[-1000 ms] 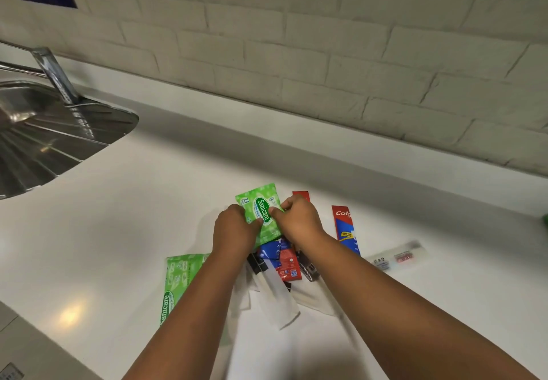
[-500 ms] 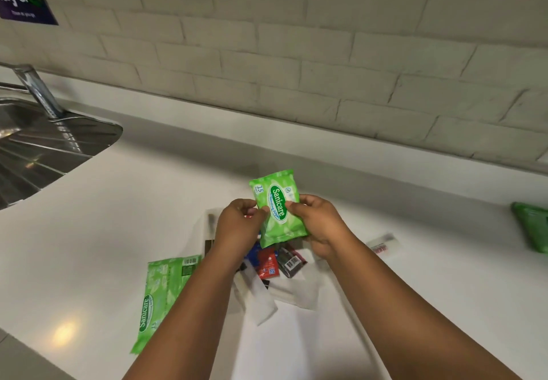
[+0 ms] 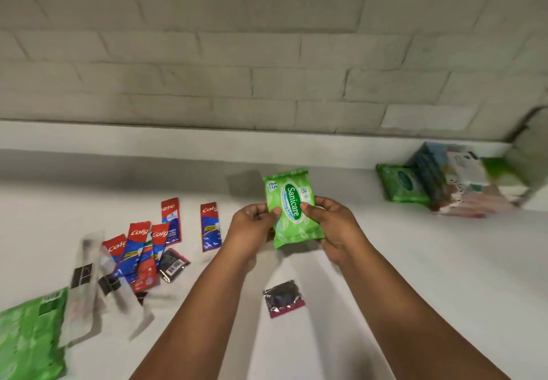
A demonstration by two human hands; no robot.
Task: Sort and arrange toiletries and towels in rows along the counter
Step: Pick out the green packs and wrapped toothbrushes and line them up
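Both hands grip it: left hand at nine o'clock, right hand at three, pinching the soft green plastic wipes pack; light, squashy, probably slippery, best held by its edges.

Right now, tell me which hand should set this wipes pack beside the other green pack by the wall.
Right hand: probably, since the other green pack lies on its side. Both hands grip the wipes pack.

The stacked packs at far right are motion-blurred, and the frame's edge crops the large green pack.
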